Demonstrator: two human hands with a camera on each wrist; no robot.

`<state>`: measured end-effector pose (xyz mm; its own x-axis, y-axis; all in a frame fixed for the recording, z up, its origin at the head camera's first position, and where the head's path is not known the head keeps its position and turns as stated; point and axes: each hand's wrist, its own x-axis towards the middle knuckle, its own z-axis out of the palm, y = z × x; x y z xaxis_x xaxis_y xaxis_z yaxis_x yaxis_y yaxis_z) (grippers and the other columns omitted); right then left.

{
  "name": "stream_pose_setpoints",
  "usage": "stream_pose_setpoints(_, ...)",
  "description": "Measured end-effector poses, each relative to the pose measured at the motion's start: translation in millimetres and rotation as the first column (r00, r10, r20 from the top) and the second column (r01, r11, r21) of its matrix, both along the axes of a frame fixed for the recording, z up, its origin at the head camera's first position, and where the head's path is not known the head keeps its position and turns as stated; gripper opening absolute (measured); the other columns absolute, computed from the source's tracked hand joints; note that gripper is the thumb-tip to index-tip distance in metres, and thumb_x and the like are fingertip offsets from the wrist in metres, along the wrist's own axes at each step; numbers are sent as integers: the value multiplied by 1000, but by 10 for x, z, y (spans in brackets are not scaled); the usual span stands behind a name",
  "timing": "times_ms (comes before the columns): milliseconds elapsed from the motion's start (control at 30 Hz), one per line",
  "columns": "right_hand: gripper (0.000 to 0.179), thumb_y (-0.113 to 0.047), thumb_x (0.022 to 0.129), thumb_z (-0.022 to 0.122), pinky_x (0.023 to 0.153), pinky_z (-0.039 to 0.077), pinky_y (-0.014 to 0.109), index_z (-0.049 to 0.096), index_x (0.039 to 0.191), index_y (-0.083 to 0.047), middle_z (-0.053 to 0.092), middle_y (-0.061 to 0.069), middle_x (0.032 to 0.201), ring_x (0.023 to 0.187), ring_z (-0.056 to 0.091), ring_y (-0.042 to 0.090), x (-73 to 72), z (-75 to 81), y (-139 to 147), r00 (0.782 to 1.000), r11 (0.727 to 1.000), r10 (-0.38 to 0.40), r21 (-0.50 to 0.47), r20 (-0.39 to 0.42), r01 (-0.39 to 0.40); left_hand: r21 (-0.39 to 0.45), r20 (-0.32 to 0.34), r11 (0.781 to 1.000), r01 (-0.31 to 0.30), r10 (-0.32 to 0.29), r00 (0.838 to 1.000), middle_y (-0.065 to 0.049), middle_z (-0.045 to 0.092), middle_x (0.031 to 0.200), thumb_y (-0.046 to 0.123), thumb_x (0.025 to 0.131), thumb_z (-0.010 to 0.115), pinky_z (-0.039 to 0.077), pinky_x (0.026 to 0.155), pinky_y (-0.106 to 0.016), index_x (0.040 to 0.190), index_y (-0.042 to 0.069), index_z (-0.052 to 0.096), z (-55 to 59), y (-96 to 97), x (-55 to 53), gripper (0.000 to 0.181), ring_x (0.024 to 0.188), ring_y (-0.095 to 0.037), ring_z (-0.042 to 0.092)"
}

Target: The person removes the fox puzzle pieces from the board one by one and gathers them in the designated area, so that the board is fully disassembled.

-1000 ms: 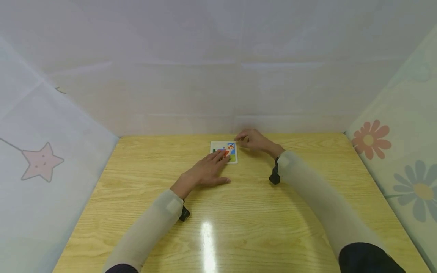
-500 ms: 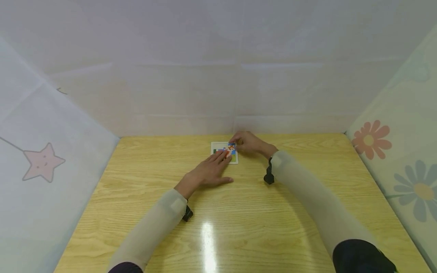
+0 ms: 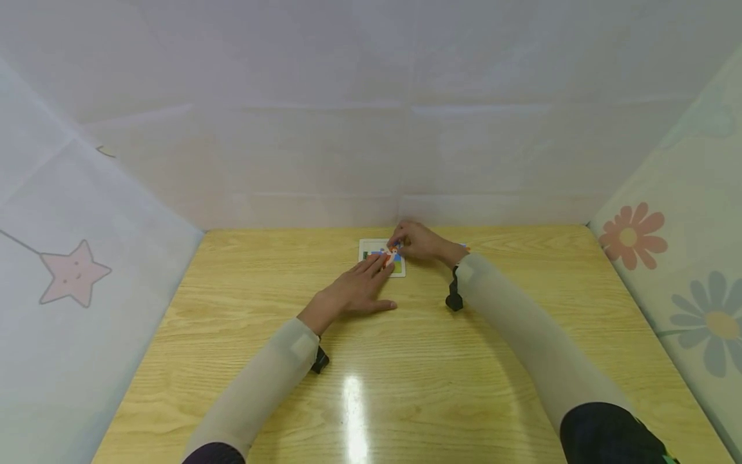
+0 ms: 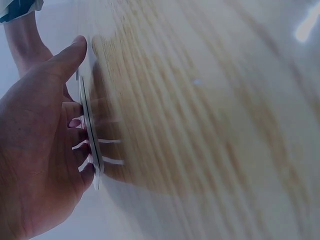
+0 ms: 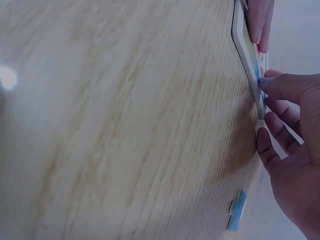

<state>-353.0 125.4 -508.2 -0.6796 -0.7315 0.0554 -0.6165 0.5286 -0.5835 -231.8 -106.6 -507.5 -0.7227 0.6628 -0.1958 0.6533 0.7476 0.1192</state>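
Note:
A small jigsaw puzzle (image 3: 399, 267) in a white frame lies flat near the table's far edge. Several fingers of my left hand (image 3: 356, 290) rest straight across its picture, covering part of it, while the thumb lies apart on the wood. At the puzzle's upper right corner, my right hand (image 3: 422, 242) pinches a blue puzzle piece between thumb and curled fingers, mostly hidden by them. The right wrist view shows the right thumb (image 5: 280, 86) on the picture at the frame's edge, with the other fingers along the corner.
A loose blue puzzle piece (image 5: 237, 210) lies on the table right of the puzzle, partly behind my right wrist in the head view. The wooden table (image 3: 261, 270) meets a white sheet (image 3: 301, 161) just behind the puzzle. Printed sheets stand at both sides.
My right hand has moved slightly left, from beside the puzzle onto its upper right corner. The loose piece behind the right wrist has come into view. My left hand stays almost still.

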Motion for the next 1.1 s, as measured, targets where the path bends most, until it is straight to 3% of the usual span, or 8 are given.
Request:
stream_pose_setpoints(767, 21, 2, 95, 72, 92, 46, 40, 78, 114, -5, 63, 13, 117, 106, 53, 28, -38, -23, -37, 998, 1000, -14, 12, 62, 13, -17, 9, 1000, 2, -2, 1000, -19, 5, 177, 72, 104, 45, 16, 132, -50, 171, 9, 15, 40, 33, 11, 97, 164, -37, 7)
stream_pose_setpoints(1100, 18, 2, 94, 73, 92, 53, 42, 78, 110, -5, 66, 12, 114, 105, 60, 28, 4, -15, -83, 999, 999, -15, -29, 47, 16, -21, -2, 1000, 5, -5, 1000, -19, 5, 177, 74, 103, 43, 17, 132, -50, 171, 10, 15, 37, 15, 11, 98, 164, -37, 8)
